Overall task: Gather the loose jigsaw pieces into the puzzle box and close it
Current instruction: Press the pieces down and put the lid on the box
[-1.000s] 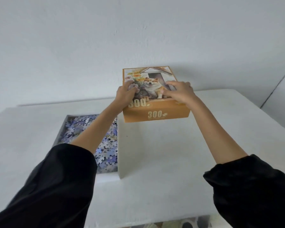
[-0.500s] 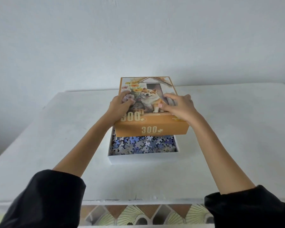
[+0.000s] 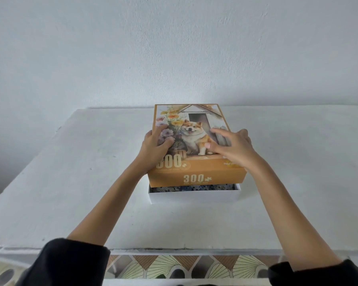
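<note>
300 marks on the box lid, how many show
2. One on top of the lid, partly under the left hand; one on its front side. Other sides are hidden, so there may be more.

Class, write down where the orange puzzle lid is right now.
Head view, centre of the table: the lid sits over the white box base, not fully down, with the left hand and right hand on top.
</note>
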Action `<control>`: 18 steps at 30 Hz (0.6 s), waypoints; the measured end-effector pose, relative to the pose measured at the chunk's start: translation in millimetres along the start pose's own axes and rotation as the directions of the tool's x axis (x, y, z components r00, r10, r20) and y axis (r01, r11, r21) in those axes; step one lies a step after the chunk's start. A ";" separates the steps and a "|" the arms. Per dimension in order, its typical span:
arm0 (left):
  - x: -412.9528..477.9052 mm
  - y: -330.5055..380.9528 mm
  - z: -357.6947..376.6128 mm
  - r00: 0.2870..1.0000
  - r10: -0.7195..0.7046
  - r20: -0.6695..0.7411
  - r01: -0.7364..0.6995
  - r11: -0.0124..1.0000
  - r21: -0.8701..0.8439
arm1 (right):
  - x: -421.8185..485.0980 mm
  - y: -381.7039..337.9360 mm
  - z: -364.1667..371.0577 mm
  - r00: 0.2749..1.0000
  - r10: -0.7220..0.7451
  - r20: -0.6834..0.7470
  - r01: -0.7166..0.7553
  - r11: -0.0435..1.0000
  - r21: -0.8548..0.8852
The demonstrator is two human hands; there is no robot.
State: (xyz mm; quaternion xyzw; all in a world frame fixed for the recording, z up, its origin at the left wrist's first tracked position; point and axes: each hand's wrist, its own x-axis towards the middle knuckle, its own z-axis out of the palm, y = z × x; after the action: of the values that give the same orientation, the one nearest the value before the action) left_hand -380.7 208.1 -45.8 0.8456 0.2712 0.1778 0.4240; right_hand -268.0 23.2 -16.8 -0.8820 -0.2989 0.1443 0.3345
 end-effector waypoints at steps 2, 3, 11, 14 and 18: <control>1.4 -2.0 0.3 1.000 0.012 0.000 -0.012 1.000 0.010 | -0.9 0.2 0.2 1.000 0.000 0.001 0.000 1.000 -0.003; 2.2 -2.8 0.2 1.000 0.015 0.002 -0.015 1.000 0.013 | -1.3 0.3 0.4 1.000 -0.001 0.004 0.001 1.000 -0.012; -0.3 -0.1 -2.5 1.000 0.010 0.015 -0.011 0.998 0.055 | -4.5 0.0 3.7 1.000 -0.011 -0.005 0.010 0.997 -0.082; -5.2 1.0 -3.6 1.000 0.006 0.019 -0.008 0.998 0.067 | -8.1 0.2 4.3 1.000 -0.004 -0.006 0.003 0.996 -0.085; -12.9 0.1 -4.6 0.999 0.002 0.038 -0.004 0.998 0.067 | -14.4 1.6 7.3 1.000 -0.011 -0.014 0.009 0.992 -0.123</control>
State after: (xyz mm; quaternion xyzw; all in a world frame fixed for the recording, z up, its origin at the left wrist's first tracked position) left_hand -393.3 203.0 -44.0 0.8630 0.2676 0.1531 0.4001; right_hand -281.9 16.9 -22.5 -0.9005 -0.3093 0.1174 0.2823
